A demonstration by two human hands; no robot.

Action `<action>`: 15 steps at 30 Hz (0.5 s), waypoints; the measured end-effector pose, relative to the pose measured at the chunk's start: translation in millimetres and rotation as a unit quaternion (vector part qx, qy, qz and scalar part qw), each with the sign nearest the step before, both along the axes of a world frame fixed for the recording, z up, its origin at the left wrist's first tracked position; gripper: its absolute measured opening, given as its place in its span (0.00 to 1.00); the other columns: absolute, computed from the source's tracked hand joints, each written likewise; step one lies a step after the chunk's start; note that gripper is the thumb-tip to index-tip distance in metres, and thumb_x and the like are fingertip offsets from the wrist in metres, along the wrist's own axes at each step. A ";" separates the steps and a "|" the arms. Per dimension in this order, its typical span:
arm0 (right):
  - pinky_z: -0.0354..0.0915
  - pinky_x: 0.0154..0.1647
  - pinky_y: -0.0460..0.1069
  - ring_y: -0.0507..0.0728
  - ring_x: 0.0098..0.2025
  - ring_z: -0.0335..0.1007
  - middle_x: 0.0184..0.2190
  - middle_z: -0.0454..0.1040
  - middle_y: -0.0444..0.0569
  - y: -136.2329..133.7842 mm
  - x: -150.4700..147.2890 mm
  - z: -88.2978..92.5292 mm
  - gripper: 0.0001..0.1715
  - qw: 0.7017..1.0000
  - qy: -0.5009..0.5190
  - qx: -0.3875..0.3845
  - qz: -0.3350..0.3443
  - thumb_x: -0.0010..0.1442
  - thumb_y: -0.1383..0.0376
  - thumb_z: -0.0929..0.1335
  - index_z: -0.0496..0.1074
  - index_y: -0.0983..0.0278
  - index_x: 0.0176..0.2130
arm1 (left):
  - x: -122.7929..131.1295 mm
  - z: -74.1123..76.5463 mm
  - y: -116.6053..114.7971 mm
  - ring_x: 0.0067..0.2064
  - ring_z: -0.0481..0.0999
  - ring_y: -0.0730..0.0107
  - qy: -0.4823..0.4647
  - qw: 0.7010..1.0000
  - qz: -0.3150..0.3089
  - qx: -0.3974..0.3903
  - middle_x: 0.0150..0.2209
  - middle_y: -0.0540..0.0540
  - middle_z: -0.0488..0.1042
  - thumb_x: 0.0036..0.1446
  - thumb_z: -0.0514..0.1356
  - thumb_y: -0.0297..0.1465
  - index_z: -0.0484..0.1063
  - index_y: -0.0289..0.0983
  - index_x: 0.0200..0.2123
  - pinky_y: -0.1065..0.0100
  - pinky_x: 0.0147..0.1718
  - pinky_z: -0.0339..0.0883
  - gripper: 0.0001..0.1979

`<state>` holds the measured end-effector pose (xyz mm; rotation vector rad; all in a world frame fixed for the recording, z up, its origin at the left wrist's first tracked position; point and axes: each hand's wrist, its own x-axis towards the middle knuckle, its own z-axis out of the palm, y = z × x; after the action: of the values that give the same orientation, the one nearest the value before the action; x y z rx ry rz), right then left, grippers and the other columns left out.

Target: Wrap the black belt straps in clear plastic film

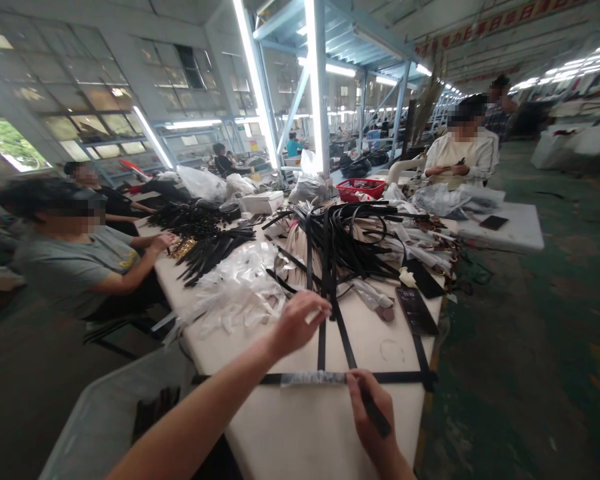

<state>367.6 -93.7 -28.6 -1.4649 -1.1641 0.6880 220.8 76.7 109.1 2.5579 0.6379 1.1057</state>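
Note:
My right hand [373, 413] is closed around a black strap [346, 343] near the front of the white table [300, 427]; the strap runs up toward a heap of black straps [340, 233]. My left hand [300, 323] is raised over the table beside the heap's lower end, its thumb and fingertips pressed together. Whatever may be between those fingertips is too small to name. Below the hands a strip of clear tape [314, 379] lies along a black band [400, 377] that crosses the table.
A phone [417, 311] lies at the right edge. Clear plastic wrappers [235, 287] cover the left middle. Behind stand a red basket [361, 189] and a white box [263, 202]. A person [80, 253] works at the left; a grey bin [115, 427] stands front left.

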 end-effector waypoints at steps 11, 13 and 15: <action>0.55 0.17 0.44 0.49 0.19 0.63 0.25 0.73 0.45 -4.3 -3.5 17.3 0.24 0.948 0.200 -0.178 0.170 0.56 0.48 0.71 0.75 0.67 0.38 | -26.4 -103.0 -153.5 0.44 0.77 0.59 -0.058 0.979 0.012 -0.195 0.40 0.42 0.80 0.64 0.56 0.25 0.78 0.46 0.42 0.57 0.46 0.71 0.12; 0.55 0.18 0.44 0.50 0.21 0.64 0.27 0.74 0.46 -11.2 -6.4 10.6 0.21 0.946 0.229 -0.171 0.153 0.56 0.51 0.72 0.75 0.67 0.38 | -31.3 -106.2 -163.3 0.47 0.76 0.57 -0.092 0.965 0.046 -0.241 0.42 0.41 0.79 0.63 0.58 0.27 0.79 0.47 0.41 0.56 0.50 0.70 0.12; 0.54 0.18 0.44 0.51 0.22 0.64 0.27 0.73 0.46 -16.2 -7.4 8.2 0.19 0.945 0.245 -0.171 0.137 0.55 0.52 0.73 0.75 0.66 0.37 | -34.0 -110.9 -169.3 0.48 0.76 0.56 -0.158 0.934 0.120 -0.298 0.43 0.40 0.78 0.61 0.61 0.31 0.79 0.46 0.41 0.55 0.51 0.70 0.08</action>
<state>360.2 -109.9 -20.4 -1.3066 -0.8882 1.4169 186.8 -92.6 -1.9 1.7804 1.0299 1.1428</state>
